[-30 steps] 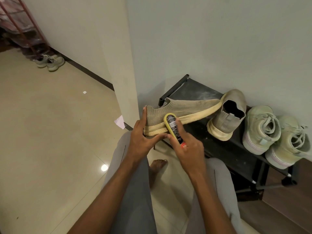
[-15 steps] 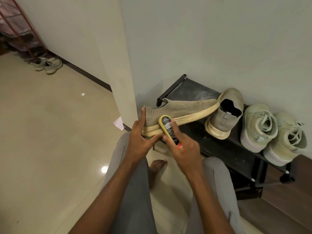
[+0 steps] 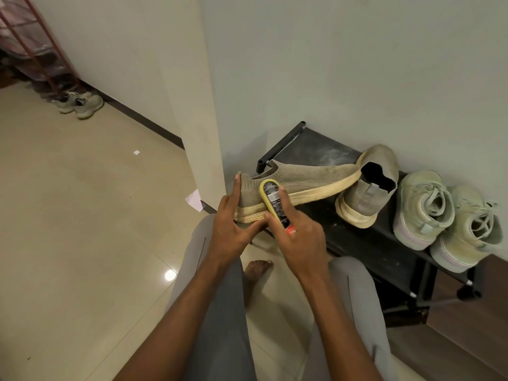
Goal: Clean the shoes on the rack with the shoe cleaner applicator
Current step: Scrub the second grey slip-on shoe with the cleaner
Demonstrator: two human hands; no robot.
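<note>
Hands are meeting at the heel of a tan knit slip-on shoe [image 3: 297,178], which is being held on its side above the left end of a black shoe rack [image 3: 324,149], toe pointing right and touching the shoe's mate. The left hand [image 3: 233,226] is gripping the heel end, with fingers lying straight up the back of the heel and the thumb tucked under the cream sole. The right hand [image 3: 299,237] is wrapping around the shoe cleaner applicator [image 3: 275,204], index finger stretching along its upper side, and is pressing the yellow-rimmed head against the shoe's side near the heel. The applicator's dark body is carrying a white printed label panel and a red patch with white letters near the palm; the writing is too small and blurred to read, and no brand name can be made out.

On the rack, the matching tan slip-on [image 3: 368,188] is standing on its toe against the wall, heel opening facing the camera. Just right of it, a pair of pale green lace-up sneakers [image 3: 445,218] is sitting side by side, toes to the wall. The person's grey trouser legs and a bare foot [image 3: 257,270] are showing below the hands. Far back on the left, another pair of grey sneakers [image 3: 81,104] is lying on the tiled floor beside a red-framed rack [image 3: 41,45].
</note>
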